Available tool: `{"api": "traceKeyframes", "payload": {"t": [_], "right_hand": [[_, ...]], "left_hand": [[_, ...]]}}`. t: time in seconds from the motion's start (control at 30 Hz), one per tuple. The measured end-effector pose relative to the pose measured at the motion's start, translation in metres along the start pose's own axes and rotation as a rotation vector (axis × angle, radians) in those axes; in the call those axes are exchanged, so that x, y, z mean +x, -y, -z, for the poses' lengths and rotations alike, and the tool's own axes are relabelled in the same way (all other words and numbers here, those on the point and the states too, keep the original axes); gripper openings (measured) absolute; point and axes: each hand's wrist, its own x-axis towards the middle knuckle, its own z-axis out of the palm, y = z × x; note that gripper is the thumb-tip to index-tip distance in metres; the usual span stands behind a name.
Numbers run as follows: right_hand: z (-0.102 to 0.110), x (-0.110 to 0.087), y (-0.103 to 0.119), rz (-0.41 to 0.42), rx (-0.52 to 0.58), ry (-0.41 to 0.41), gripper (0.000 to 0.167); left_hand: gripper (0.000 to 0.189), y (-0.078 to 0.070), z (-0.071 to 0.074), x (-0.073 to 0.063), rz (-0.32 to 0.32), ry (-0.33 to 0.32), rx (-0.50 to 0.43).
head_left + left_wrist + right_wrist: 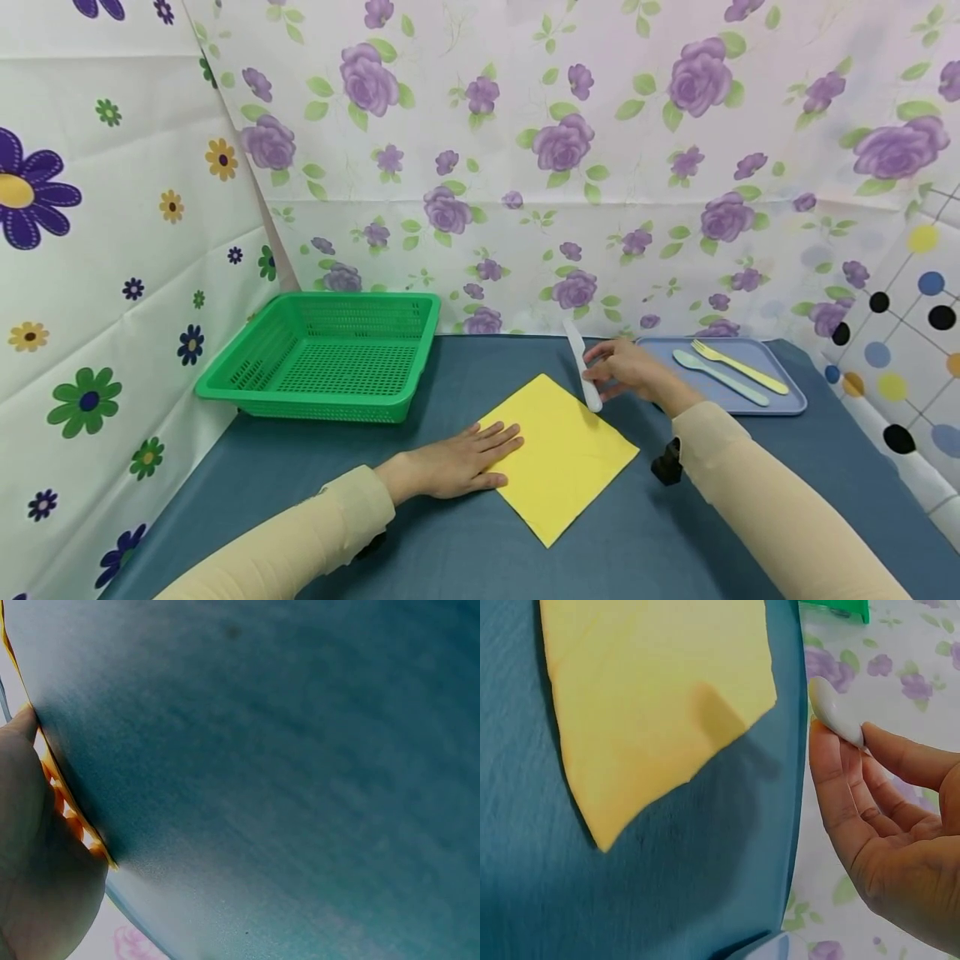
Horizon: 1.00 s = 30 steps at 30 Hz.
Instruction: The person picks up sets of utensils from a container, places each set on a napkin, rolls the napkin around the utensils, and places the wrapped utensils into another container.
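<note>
A yellow napkin (558, 467) lies flat on the blue-grey table, one corner toward the person. My left hand (459, 462) rests on its left corner with the fingers stretched out. Above the napkin's far right edge, my right hand (630, 369) pinches a white plastic knife (581, 364) between thumb and fingers. In the right wrist view the knife (836, 712) shows end-on at the fingertips, apart from the napkin (660, 697). The left wrist view shows mostly table, with the left hand (45, 847) at its edge.
A green plastic basket (318, 408) stands at the back left. On the right, a blue-grey tray (787, 406) holds a pale green spoon (720, 377) and a yellow fork (740, 365). A flowered cloth (525, 167) hangs behind the table.
</note>
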Motion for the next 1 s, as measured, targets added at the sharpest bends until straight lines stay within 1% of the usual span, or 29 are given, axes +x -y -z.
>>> {"api": "traceKeyframes", "payload": {"t": [0.23, 0.47, 0.53, 0.8, 1.0], "right_hand": [[-0.009, 0.004, -0.002, -0.027, 0.028, -0.009, 0.032], [-0.019, 0.006, -0.004, -0.006, 0.033, 0.010, 0.031], [-0.022, 0.006, -0.004, -0.008, 0.044, 0.004, 0.030], [-0.032, 0.008, -0.003, -0.001, 0.035, -0.001, 0.029], [-0.038, 0.010, -0.002, -0.013, 0.049, -0.005, 0.030]], "left_hand": [[0.067, 0.001, 0.000, 0.001, 0.009, 0.002, 0.005], [0.067, 0.001, 0.000, 0.000, 0.004, -0.012, -0.005], [0.068, 0.001, -0.001, 0.000, 0.001, -0.015, -0.007], [0.068, 0.002, -0.002, 0.000, 0.004, -0.058, -0.068], [0.066, 0.006, -0.005, 0.000, -0.010, -0.071, -0.084]]}}
